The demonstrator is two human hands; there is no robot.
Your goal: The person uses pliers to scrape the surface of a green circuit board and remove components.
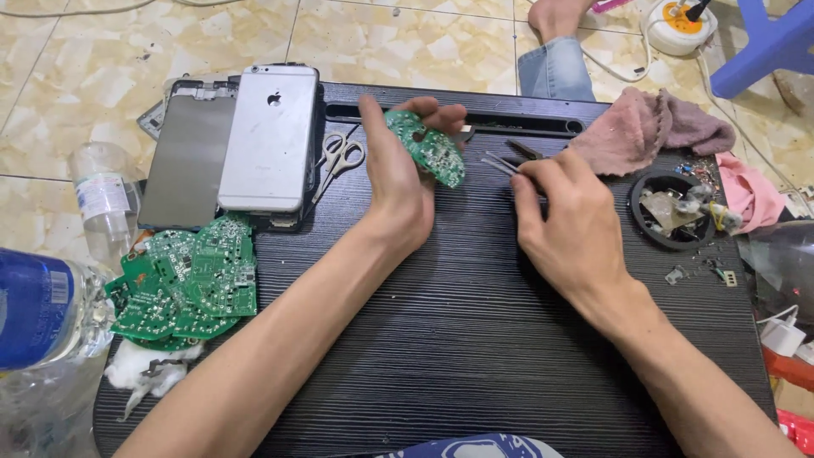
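Observation:
My left hand [397, 174] holds a green round circuit board [426, 146] upright above the black ridged tabletop [475, 339], fingers curled over its top edge. My right hand [564, 225] grips thin metal tweezers [502, 162], whose tips point left toward the board and stop just short of it. A pile of several more green circuit boards [191, 280] lies at the table's left edge.
Two phones, one silver [270, 136] and one dark [188, 157], lie at the back left beside small scissors [339, 157]. A pink cloth [653, 127] and a black round tray of parts [674, 208] sit at the right. Plastic bottles [42, 309] stand left. Another person's foot [555, 17] rests on the tiled floor.

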